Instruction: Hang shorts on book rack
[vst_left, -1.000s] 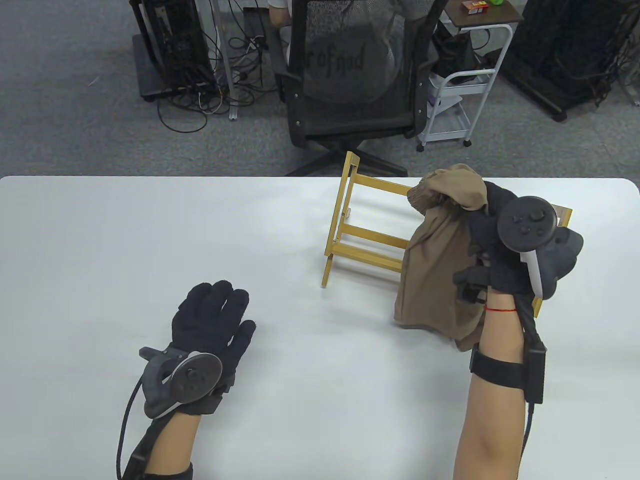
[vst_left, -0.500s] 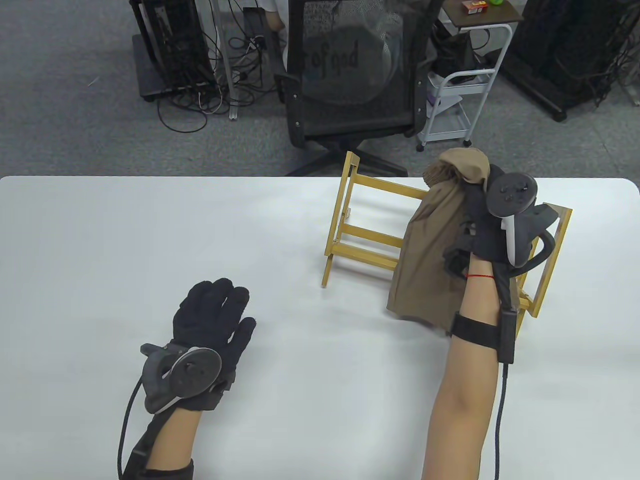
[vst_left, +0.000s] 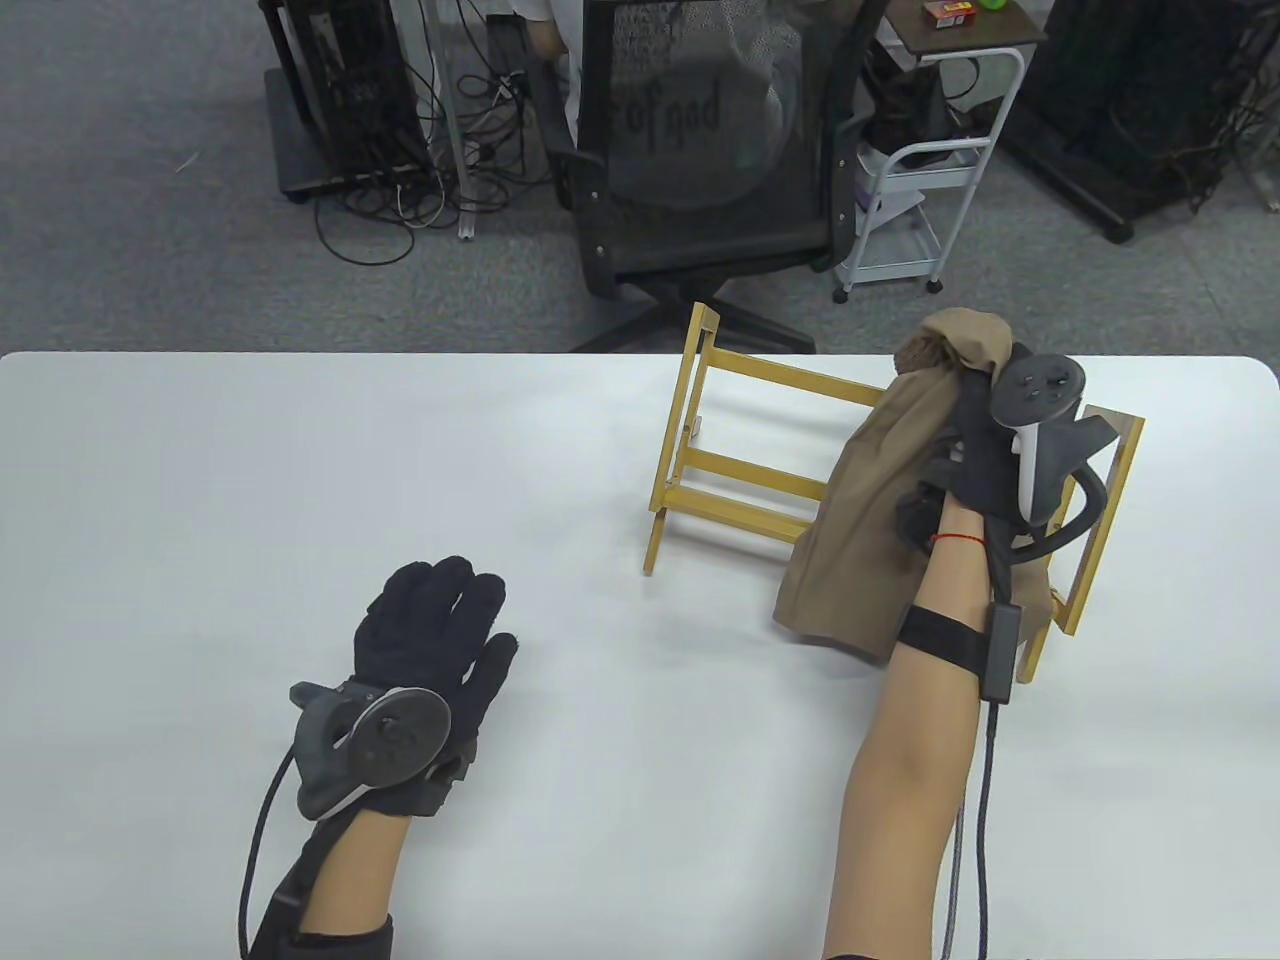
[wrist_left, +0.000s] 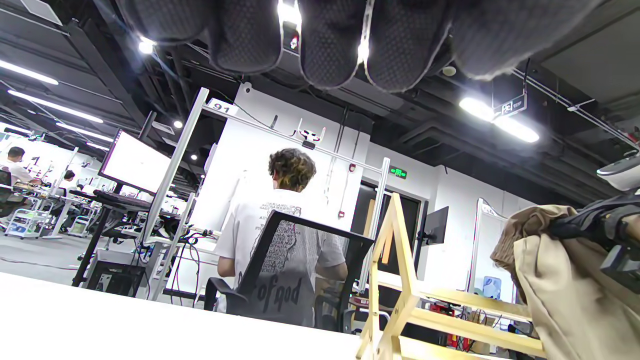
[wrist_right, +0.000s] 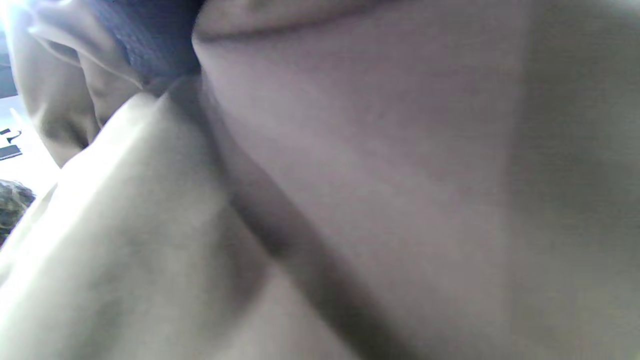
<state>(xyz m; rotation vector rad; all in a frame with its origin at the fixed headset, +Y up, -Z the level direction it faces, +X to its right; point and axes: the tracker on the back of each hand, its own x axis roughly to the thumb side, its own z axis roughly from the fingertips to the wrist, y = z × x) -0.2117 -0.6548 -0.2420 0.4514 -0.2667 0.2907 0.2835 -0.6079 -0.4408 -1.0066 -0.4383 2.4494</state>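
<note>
Tan shorts (vst_left: 870, 500) hang bunched from my right hand (vst_left: 975, 420), which grips their top above the right part of a yellow wooden book rack (vst_left: 730, 470). The cloth drapes down over the rack's front and touches the table. In the left wrist view the shorts (wrist_left: 565, 295) and rack (wrist_left: 400, 280) show at the right. The right wrist view is filled with blurred tan cloth (wrist_right: 350, 200). My left hand (vst_left: 430, 640) rests flat on the white table (vst_left: 300, 480), fingers spread, holding nothing.
A black mesh office chair (vst_left: 700, 150) stands just beyond the table's far edge, behind the rack. A white wire cart (vst_left: 920, 180) is on the floor at the back right. Cables and equipment stands lie on the floor at the back left.
My right hand has carried the shorts away from me and to the right, over the rack's right end. My left hand has barely shifted.
</note>
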